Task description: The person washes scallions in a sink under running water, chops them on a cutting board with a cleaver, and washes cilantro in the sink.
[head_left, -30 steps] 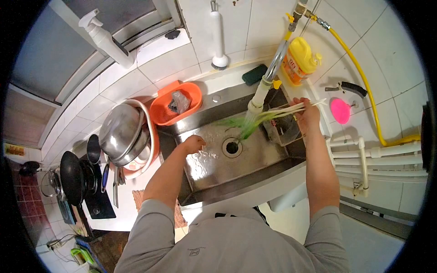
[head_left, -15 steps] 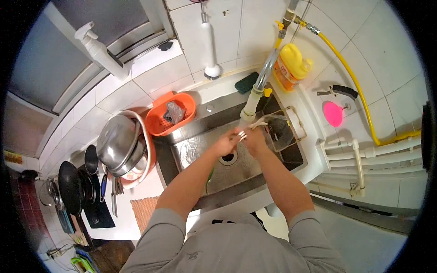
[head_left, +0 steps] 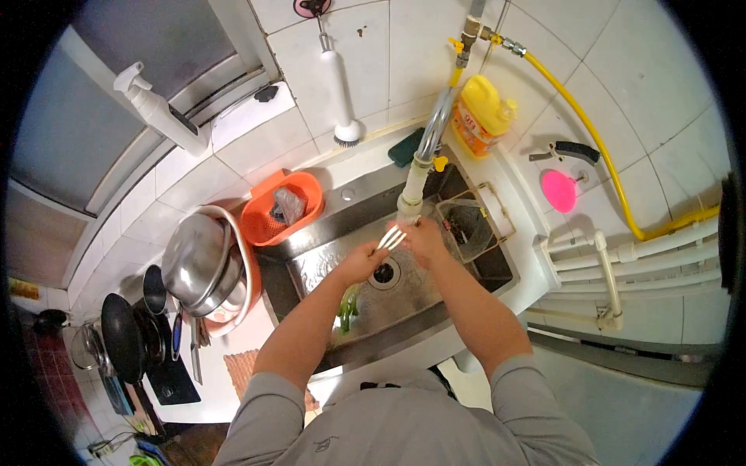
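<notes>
While L hand holds spring onions, 3 white ends nr R hand

The left grip hides the middle of the green onions, and bits in the strainer are too small to tell.

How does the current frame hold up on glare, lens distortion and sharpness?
Head view: glare whitens part of the sink floor, with highlights on the metal bowl; head view: wide-angle bending curves the wall tile lines, with black corners; head view: the pale stalks look bright with little surface detail, and the green leaves look soft.
</notes>
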Demonstrator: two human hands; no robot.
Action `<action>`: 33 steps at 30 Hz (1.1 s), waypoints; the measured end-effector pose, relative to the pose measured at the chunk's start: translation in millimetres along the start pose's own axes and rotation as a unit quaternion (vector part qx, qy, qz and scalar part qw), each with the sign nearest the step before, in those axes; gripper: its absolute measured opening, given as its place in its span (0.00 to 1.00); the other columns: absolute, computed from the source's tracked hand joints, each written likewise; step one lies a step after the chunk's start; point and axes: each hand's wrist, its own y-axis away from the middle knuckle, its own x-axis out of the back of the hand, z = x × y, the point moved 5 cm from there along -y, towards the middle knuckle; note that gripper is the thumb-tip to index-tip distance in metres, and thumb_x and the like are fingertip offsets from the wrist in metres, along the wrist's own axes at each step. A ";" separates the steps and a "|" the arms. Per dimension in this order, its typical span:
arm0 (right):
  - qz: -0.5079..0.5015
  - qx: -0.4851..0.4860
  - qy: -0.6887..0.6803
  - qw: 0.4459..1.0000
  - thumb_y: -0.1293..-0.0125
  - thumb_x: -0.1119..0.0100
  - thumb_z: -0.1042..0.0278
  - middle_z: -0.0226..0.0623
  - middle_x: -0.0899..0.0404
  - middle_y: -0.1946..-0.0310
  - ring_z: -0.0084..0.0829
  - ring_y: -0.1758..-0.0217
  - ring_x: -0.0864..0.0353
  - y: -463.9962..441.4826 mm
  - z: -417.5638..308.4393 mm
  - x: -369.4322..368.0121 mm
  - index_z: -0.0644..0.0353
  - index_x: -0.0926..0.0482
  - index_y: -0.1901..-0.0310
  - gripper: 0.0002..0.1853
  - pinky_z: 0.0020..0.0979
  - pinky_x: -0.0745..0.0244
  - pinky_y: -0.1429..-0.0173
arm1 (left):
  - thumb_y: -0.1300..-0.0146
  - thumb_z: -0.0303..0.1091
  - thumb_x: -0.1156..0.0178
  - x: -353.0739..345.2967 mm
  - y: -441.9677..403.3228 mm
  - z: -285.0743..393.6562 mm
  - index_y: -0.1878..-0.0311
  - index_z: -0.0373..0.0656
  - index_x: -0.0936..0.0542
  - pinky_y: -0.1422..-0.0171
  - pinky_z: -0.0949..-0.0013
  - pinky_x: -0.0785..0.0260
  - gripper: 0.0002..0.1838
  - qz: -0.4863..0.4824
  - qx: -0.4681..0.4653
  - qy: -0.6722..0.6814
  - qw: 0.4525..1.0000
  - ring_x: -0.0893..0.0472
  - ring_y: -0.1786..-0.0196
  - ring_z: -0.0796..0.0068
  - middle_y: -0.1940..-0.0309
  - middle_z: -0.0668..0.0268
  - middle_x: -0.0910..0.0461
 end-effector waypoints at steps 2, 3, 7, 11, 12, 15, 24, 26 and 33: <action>0.011 0.005 -0.013 1.000 0.35 0.48 0.73 0.39 0.22 0.58 0.31 0.55 0.21 -5.5 -3.4 7.4 0.67 0.30 0.49 0.14 0.30 0.23 0.51 | 0.32 0.44 0.47 -1.8 -3.3 8.9 0.64 0.40 0.26 0.73 0.72 0.39 0.15 -0.004 0.018 0.014 1.000 0.32 0.77 0.81 0.79 0.73 0.31; 0.044 0.001 -0.045 0.998 0.34 0.48 0.72 0.39 0.22 0.58 0.31 0.55 0.21 -3.6 -9.4 9.1 0.66 0.30 0.49 0.14 0.30 0.23 0.51 | 0.32 0.43 0.47 -2.2 -4.9 14.5 0.64 0.40 0.26 0.73 0.72 0.38 0.14 -0.005 0.024 0.018 1.000 0.32 0.77 0.81 0.79 0.73 0.31; 0.148 0.010 -0.119 0.982 0.32 0.50 0.71 0.39 0.22 0.58 0.31 0.56 0.21 7.3 -28.9 18.0 0.65 0.31 0.48 0.13 0.31 0.23 0.52 | 0.32 0.41 0.46 0.2 -17.4 17.9 0.66 0.41 0.26 0.73 0.72 0.37 0.13 -0.030 0.014 0.030 0.999 0.31 0.77 0.80 0.79 0.72 0.30; 0.151 0.035 -0.163 0.974 0.29 0.54 0.71 0.40 0.22 0.57 0.33 0.56 0.21 15.6 -46.5 37.8 0.64 0.33 0.48 0.11 0.35 0.22 0.51 | 0.35 0.40 0.44 6.3 -18.0 18.9 0.68 0.40 0.26 0.76 0.71 0.38 0.13 -0.029 0.005 0.006 1.000 0.30 0.79 0.79 0.80 0.69 0.28; 0.147 0.032 -0.153 0.977 0.28 0.56 0.70 0.42 0.23 0.55 0.35 0.55 0.21 15.7 -49.4 39.4 0.64 0.34 0.49 0.11 0.36 0.22 0.50 | 0.35 0.39 0.44 7.0 -16.3 21.9 0.68 0.40 0.26 0.76 0.71 0.38 0.12 -0.028 0.002 -0.004 1.000 0.30 0.79 0.79 0.80 0.69 0.28; 0.157 0.034 -0.175 0.971 0.28 0.57 0.70 0.44 0.23 0.54 0.36 0.54 0.21 22.0 -56.8 44.7 0.64 0.35 0.48 0.11 0.37 0.22 0.50 | 0.35 0.40 0.44 9.8 -19.3 14.1 0.67 0.41 0.24 0.74 0.70 0.36 0.12 -0.056 0.017 -0.037 0.998 0.28 0.78 0.77 0.79 0.68 0.26; 0.122 0.095 -0.137 0.978 0.29 0.56 0.73 0.47 0.25 0.52 0.39 0.52 0.21 33.6 -66.5 38.9 0.64 0.34 0.50 0.09 0.38 0.21 0.50 | 0.33 0.42 0.46 -10.6 -37.3 29.8 0.66 0.39 0.25 0.65 0.72 0.33 0.14 -0.040 -0.018 -0.019 0.999 0.26 0.70 0.79 0.73 0.67 0.24; 0.133 0.093 -0.070 0.984 0.30 0.55 0.73 0.47 0.24 0.53 0.38 0.54 0.21 29.5 -56.7 34.6 0.63 0.33 0.52 0.07 0.38 0.21 0.51 | 0.32 0.43 0.47 -24.7 -50.7 25.3 0.67 0.39 0.25 0.67 0.72 0.34 0.15 -0.027 -0.018 0.066 0.997 0.27 0.71 0.80 0.74 0.68 0.26; 0.194 0.098 -0.148 0.965 0.29 0.56 0.72 0.47 0.22 0.56 0.36 0.61 0.21 26.7 -69.3 82.4 0.62 0.32 0.55 0.05 0.38 0.19 0.58 | 0.32 0.45 0.47 7.8 -11.5 24.3 0.68 0.41 0.26 0.71 0.73 0.37 0.16 -0.084 0.003 -0.045 0.995 0.31 0.75 0.80 0.78 0.73 0.29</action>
